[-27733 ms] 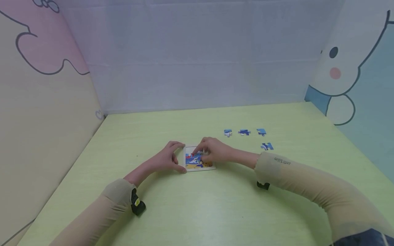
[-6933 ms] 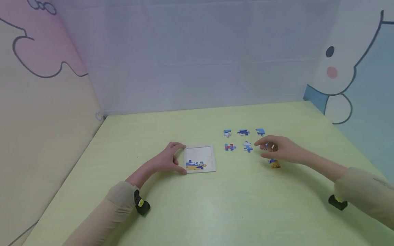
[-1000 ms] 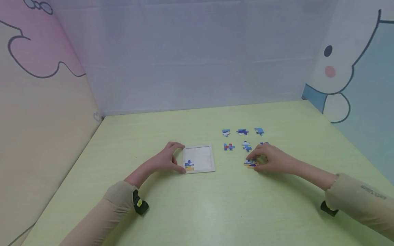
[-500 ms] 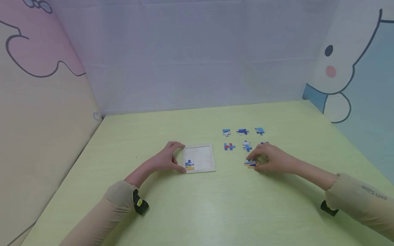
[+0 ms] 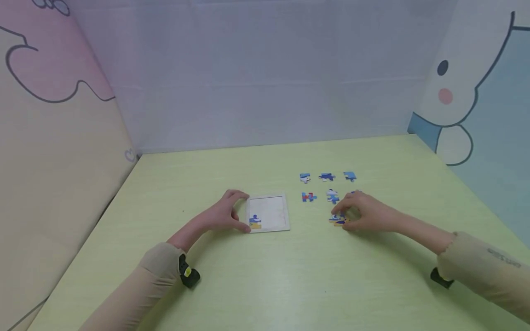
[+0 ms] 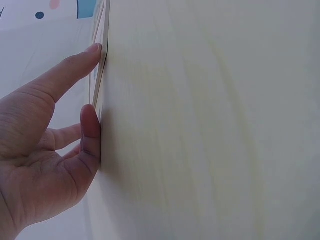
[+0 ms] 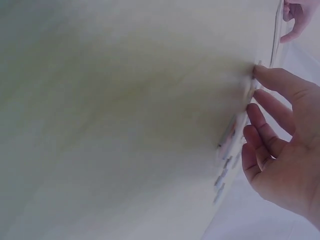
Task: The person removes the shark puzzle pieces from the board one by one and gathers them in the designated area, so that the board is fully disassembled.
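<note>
A square white puzzle tray lies flat on the table. My left hand grips its left side, thumb at the near corner and index finger at the far corner. One blue-and-yellow jigsaw piece sits in the tray's near left corner. To the right, my right hand pinches another blue-and-yellow jigsaw piece between thumb and fingers, low at the table top. In the right wrist view the fingertips are at the table surface. The hand partly covers that piece and one behind it.
Several loose puzzle pieces lie in rows beyond my right hand, among them a red-and-blue piece, a white-and-blue piece and a light-blue piece. A pale wall stands behind the table.
Much earlier the tray was nearly filled; several pieces have since moved out to the right, leaving one inside. Over the last second both hands have stayed nearly still.
</note>
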`<state>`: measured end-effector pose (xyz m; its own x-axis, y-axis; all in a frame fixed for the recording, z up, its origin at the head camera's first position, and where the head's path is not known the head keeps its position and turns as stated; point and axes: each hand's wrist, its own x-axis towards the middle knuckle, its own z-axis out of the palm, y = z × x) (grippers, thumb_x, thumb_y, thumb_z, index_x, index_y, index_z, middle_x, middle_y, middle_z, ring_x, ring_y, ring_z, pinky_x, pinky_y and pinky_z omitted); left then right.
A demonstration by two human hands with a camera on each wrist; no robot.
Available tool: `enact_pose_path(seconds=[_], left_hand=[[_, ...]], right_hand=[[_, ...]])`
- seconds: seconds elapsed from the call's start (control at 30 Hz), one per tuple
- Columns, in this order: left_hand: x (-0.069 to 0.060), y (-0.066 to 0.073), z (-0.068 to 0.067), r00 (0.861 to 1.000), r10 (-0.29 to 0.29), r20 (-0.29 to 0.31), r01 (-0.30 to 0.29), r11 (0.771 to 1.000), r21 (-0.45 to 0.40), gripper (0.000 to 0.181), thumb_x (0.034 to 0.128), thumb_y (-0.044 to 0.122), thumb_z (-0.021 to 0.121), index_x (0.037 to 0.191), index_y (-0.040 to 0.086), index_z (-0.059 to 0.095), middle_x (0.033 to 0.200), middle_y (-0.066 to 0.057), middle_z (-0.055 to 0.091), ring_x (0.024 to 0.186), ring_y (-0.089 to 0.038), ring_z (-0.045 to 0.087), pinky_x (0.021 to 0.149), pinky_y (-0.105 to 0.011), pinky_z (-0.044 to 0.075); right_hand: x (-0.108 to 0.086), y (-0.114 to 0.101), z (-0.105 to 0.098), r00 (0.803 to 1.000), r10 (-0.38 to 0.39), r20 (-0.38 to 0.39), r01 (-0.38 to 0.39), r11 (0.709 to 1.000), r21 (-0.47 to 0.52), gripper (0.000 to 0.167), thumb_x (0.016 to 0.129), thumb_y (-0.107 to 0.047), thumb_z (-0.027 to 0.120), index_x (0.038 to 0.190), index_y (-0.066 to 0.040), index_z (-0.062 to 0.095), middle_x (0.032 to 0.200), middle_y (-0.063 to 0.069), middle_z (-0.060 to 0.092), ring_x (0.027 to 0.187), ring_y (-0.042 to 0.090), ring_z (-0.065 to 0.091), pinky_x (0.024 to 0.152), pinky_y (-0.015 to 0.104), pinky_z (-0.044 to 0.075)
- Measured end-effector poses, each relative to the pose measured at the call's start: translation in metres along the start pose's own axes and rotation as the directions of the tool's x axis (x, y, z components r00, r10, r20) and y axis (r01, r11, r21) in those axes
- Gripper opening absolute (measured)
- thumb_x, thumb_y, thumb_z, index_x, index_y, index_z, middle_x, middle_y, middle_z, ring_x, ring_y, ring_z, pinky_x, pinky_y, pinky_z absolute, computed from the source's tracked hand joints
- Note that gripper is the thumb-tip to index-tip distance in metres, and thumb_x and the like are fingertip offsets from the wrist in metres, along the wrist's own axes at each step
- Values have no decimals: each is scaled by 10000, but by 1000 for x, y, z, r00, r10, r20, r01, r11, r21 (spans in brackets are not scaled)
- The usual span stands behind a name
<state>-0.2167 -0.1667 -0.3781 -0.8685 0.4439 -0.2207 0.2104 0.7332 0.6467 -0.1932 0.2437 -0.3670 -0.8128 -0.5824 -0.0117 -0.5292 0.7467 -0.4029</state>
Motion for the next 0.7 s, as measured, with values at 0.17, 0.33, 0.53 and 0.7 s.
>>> enact_pose_path(seconds=[0.17, 0.33, 0.53, 0.7], left_hand=[[1, -1, -1, 1000, 2, 8, -2, 1000, -6, 899, 751, 300, 871, 1483, 118, 383, 1543, -132, 240, 757, -141, 529, 698, -244, 452], [1, -2, -2, 1000, -6, 31, 6, 1000, -7, 951, 729, 319, 885, 1499, 130, 361, 1545, -124, 226, 775, -143, 540, 719, -254, 456], [1, -2, -3, 999, 6, 53, -5, 1000, -19, 981, 722, 289, 892, 1515, 129, 336, 1545, -126, 219, 816, -146, 546, 752, -266, 463], [2, -3, -3, 999, 9, 49, -8, 1000, -21, 977, 724, 282, 891, 1514, 131, 337, 1545, -117, 220, 821, -148, 546, 761, -271, 464]], right_hand=[[6, -8, -8, 999, -13, 31, 14, 999, -33, 366, 772, -211, 835, 1122, -184, 729, 1024, -61, 681, 995, 177, 551, 872, 396, 454], [17, -18, -14, 998, -49, 31, 50, 998, -35, 366, 799, -216, 817, 1145, -147, 719, 1053, -2, 695, 1014, 222, 566, 877, 405, 458], [38, -33, -16, 995, -80, 53, 81, 997, -20, 355, 847, -224, 770, 1185, -132, 707, 1103, 17, 697, 1070, 246, 585, 919, 427, 471], [57, -44, -7, 990, -127, 57, 126, 992, 17, 351, 861, -219, 760, 1194, -127, 699, 1103, 29, 687, 1070, 244, 588, 924, 421, 471]])
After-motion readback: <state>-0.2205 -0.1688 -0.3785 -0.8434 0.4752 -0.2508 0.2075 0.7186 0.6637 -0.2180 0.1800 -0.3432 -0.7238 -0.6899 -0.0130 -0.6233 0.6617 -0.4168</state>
